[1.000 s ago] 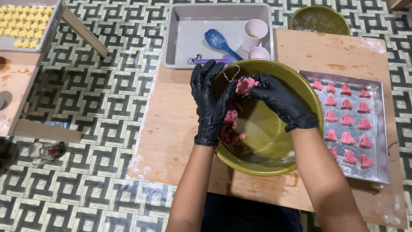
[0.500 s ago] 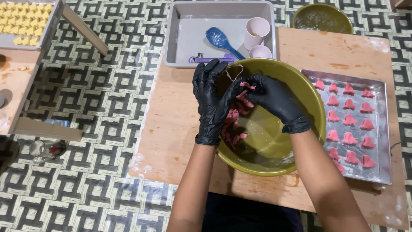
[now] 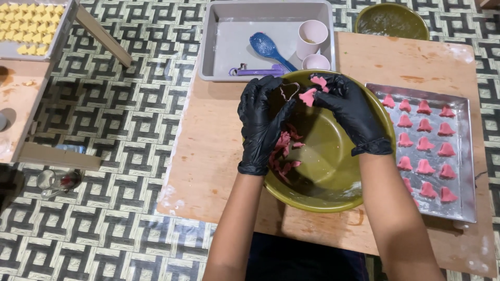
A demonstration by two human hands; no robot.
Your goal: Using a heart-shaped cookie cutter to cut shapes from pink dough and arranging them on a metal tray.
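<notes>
Both hands wear black gloves and work over the green bowl (image 3: 333, 192). Her or his left hand (image 3: 263, 122) pinches a thin metal cutter (image 3: 289, 91) between finger and thumb, and the right hand (image 3: 349, 112) grips a small pink dough piece (image 3: 308, 97) right beside the cutter, so neither hand is loose. That piece hangs in the air above the far side of the bowl, not resting on anything. It looks soft, so a hard squeeze could bend its shape or tear it. It could also stick to the glove or the cutter and come away in bits. If it slips, it would likely drop into the bowl among the pink scraps (image 3: 285, 151) under the left hand. To the right sits a metal tray (image 3: 465, 156) with rows of pink shapes, close together, so a careless hand could squash one of them. Behind the bowl a grey tub (image 3: 219, 47) holds a blue spoon (image 3: 266, 48) and 2 pink cups (image 3: 312, 37). The wooden table (image 3: 208, 145) is small, and the tray lies near its edge, so a bump from an arm could push it off.
</notes>
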